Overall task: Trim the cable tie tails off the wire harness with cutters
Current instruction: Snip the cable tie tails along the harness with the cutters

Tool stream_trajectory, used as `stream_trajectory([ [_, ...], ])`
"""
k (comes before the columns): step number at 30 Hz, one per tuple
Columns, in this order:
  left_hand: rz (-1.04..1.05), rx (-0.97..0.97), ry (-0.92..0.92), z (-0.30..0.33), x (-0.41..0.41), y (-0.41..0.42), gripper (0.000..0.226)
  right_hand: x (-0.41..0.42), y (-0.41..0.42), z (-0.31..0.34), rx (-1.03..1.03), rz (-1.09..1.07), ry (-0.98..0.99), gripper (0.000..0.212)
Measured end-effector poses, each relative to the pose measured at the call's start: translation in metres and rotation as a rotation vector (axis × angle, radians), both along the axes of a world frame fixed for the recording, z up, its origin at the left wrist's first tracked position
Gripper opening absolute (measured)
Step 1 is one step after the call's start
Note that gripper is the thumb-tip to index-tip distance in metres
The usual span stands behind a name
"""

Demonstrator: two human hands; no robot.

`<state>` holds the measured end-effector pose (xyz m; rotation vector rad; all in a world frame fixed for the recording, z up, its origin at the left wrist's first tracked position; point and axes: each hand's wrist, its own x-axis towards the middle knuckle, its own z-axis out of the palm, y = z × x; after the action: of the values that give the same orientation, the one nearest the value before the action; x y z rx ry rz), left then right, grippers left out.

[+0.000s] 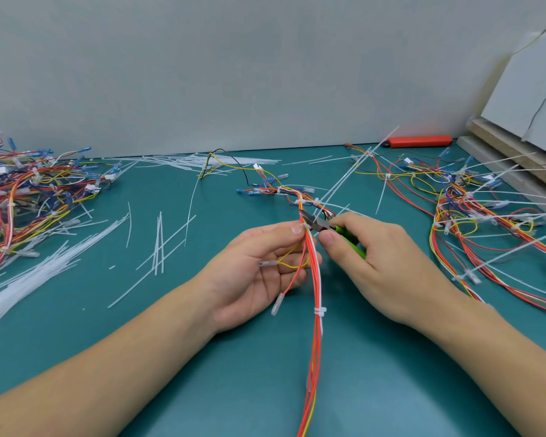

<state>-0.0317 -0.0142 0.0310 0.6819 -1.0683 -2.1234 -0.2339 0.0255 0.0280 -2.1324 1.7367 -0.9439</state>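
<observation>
Above the teal mat (202,357), mid-frame, the wire harness (316,279) is pinched between thumb and forefinger of the palm-up left hand (259,269); green-handled cutters (320,227) are gripped by the knuckles-up right hand (379,263), blades set against a cable tie (306,228). No writing can be read.

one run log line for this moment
left hand: holds wire harness | right hand: grips cutters | cutters at tie, tail uncut

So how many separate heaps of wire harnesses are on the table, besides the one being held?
2: a pile of harnesses at the far left, and a spread-out heap at the right. More may lie out of view.
</observation>
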Motion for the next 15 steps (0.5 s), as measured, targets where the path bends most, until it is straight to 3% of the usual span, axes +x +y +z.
stream_trajectory([
  [15, 0.017, 0.027, 0.013, 0.0011, -0.0003, 0.0011, 0.016, -0.0004, 0.0009, 0.0017, 0.032, -0.012, 0.028, 0.060],
])
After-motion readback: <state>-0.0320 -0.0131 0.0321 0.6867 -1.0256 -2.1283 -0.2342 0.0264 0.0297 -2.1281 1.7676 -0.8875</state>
